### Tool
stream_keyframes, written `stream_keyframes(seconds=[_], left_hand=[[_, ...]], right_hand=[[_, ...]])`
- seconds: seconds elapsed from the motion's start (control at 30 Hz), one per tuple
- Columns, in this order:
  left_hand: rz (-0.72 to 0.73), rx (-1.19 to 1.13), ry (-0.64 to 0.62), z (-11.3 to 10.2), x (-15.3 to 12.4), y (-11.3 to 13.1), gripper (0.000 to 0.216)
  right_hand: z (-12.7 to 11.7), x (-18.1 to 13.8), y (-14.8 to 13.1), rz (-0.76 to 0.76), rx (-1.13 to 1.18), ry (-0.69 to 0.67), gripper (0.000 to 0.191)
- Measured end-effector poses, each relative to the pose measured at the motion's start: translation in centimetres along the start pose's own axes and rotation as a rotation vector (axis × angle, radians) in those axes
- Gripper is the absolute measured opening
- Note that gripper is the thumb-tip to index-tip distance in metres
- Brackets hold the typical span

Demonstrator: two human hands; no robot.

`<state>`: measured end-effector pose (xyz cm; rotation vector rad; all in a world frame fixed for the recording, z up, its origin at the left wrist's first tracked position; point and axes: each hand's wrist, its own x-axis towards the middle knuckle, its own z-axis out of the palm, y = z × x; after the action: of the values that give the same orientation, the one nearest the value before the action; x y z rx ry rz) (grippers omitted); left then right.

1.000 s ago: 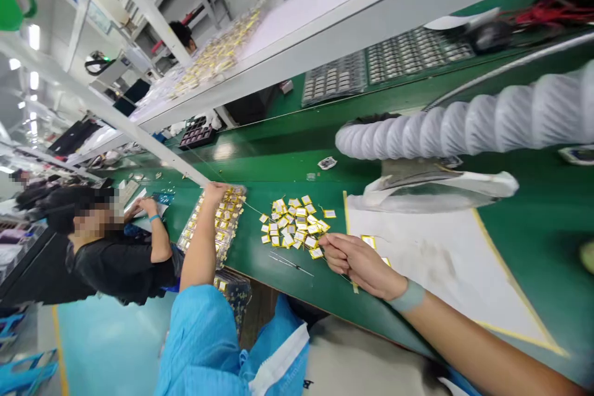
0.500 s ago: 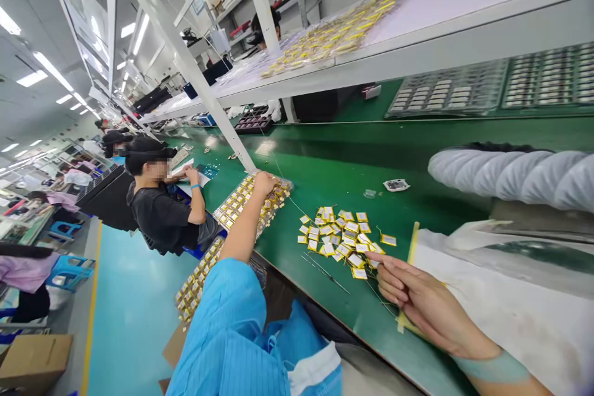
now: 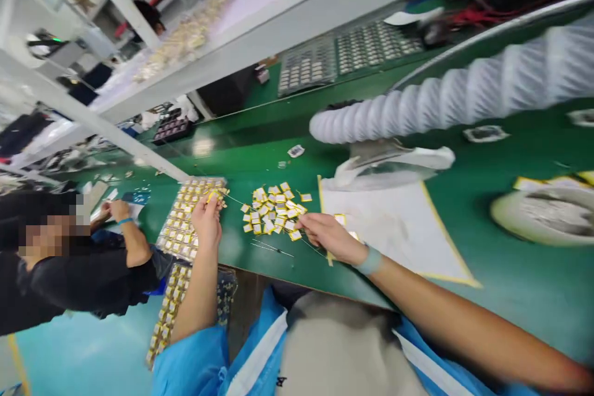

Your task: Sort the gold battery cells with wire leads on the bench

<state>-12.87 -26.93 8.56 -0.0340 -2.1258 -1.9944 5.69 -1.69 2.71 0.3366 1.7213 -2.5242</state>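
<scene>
My left hand [image 3: 207,223] is raised beside the tray [image 3: 179,218] of small yellow-edged battery cells. Its thumb and fingers pinch a small yellow pouch battery [image 3: 213,196]. A loose heap of similar white-and-yellow pouch batteries [image 3: 273,210] lies on the green bench. At the heap's right edge is my right hand [image 3: 336,238], its fingers drawn together and the fingertips against the cells. Whatever sits between those fingertips is too small to make out. Two thin dark-and-silver rods [image 3: 273,249] lie just in front of the heap.
A white sheet with yellow-taped edges [image 3: 385,229] lies right of the heap, under a ribbed grey hose [image 3: 417,99]. A second tray of cells [image 3: 169,306] sits lower left. A co-worker [image 3: 83,253] works at the left. Slanting white post [image 3: 116,142] stands behind the tray.
My view has swung right and down. My left hand has lifted from the tray with a pouch battery in its fingers. My right hand's fingertips now rest at the heap's edge.
</scene>
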Motion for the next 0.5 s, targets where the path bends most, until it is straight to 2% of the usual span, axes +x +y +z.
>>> stream_keyframes(seconds=[0.1,0.23,0.3,0.37,0.5], left_hand=[[-0.058,-0.106,-0.169,3.4,-5.8,-0.5,0.055],[-0.145,-0.153,-0.394,7.1,-11.0,-0.2,0.044],[-0.189,-0.163,-0.465,8.4,-11.9,-0.4,0.042],[-0.230,-0.184,-0.481,9.4,-11.6,-0.9,0.042],[-0.289,-0.262,-0.391,10.8,-9.2,-1.9,0.047]], right_hand=[[-0.1,0.0,-0.2,-0.045,-0.071,-0.016,0.077],[-0.6,0.1,-0.9,-0.106,-0.122,-0.024,0.083],[-0.8,0.2,-1.2,-0.130,-0.142,-0.015,0.080],[-0.9,0.2,-1.3,-0.153,-0.161,0.016,0.075],[-1.0,0.1,-1.2,-0.189,-0.195,0.117,0.064]])
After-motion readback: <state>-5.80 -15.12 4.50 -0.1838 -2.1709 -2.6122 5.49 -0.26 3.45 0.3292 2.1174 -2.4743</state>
